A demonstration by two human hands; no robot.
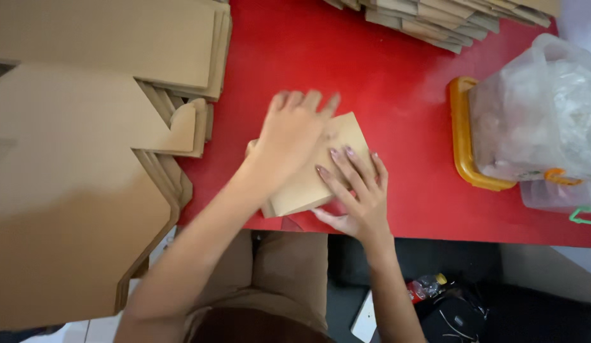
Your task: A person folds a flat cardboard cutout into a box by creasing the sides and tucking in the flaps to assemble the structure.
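A small brown cardboard piece (336, 143), folded flat, lies on the red table (384, 82) near its front edge. My left hand (292, 130) presses down on its upper left part, fingers together and pointing up. My right hand (359, 190) lies flat on its lower right edge with fingers spread. Both hands rest on top of the cardboard rather than gripping it.
Large flat cardboard blanks (86, 165) are stacked at the left, overhanging the table. More folded cardboard pieces (448, 19) pile up at the back. A clear plastic bag (543, 108) sits in a yellow-rimmed container (463, 146) at right. A bottle (425, 287) lies on the floor.
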